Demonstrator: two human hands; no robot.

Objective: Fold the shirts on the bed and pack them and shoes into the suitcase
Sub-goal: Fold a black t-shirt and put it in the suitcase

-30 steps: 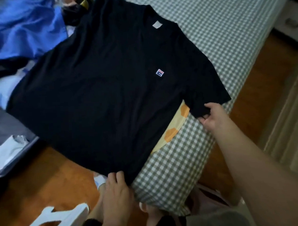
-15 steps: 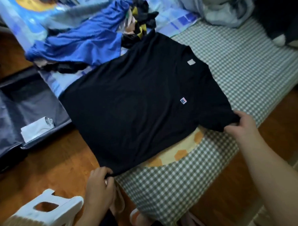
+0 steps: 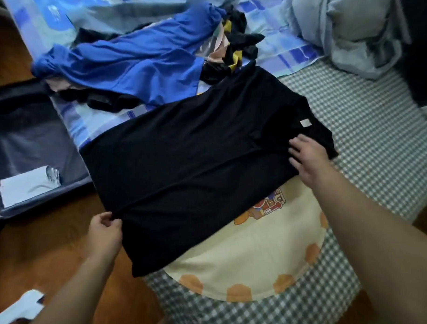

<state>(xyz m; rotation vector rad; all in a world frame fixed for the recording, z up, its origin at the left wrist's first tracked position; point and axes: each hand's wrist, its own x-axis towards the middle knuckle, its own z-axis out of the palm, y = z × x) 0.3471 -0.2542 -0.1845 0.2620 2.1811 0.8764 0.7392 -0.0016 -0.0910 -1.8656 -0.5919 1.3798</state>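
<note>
A black T-shirt (image 3: 188, 162) lies across the bed's edge with its near side folded over the middle, so the chest logo is hidden and a white neck label shows at the right. My left hand (image 3: 105, 234) pinches the hem at the fold. My right hand (image 3: 308, 158) rests flat on the folded sleeve near the collar, fingers spread. An open dark suitcase (image 3: 25, 144) lies on the floor at the left, with a white folded item inside. A blue shirt (image 3: 131, 65) and other dark clothes are heaped further back on the bed.
Under the black shirt lies a cream cloth with orange spots (image 3: 259, 252) on the green checked bedsheet (image 3: 376, 136). Grey bedding (image 3: 348, 28) is piled at the back right. A white plastic stool (image 3: 16, 311) stands on the wooden floor (image 3: 53, 245) at the lower left.
Both hands have carried the shirt's near side and sleeve over onto its middle, covering the logo. My right hand let go of the sleeve and now lies flat on it.
</note>
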